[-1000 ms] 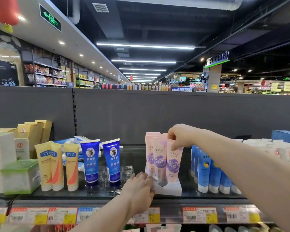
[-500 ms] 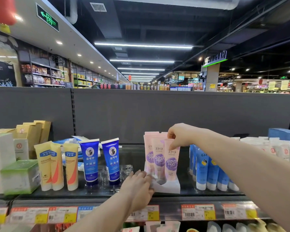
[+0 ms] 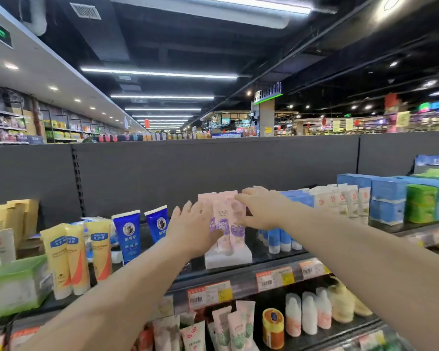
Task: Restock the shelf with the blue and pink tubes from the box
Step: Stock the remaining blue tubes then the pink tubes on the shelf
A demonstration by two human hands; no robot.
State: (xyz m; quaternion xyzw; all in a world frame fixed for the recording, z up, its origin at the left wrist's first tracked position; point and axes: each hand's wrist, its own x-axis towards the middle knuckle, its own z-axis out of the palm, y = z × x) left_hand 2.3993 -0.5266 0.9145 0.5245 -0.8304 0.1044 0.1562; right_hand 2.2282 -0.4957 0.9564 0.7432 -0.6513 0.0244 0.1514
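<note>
Beside the pink tubes [image 3: 223, 219], left hand [image 3: 193, 230] and right hand [image 3: 262, 210], fingers [image 3: 187, 211] extended.

Tubes [image 3: 224, 224] stand in a shelf tray [image 3: 228, 259] between left hand [image 3: 192, 229] and right hand [image 3: 260, 209].

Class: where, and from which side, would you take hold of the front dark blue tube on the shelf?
Pinch the flat white top seam of the front dark blue plastic tube, coming from above: it stands upright, cap down, yellow tubes crowding its side.
</note>
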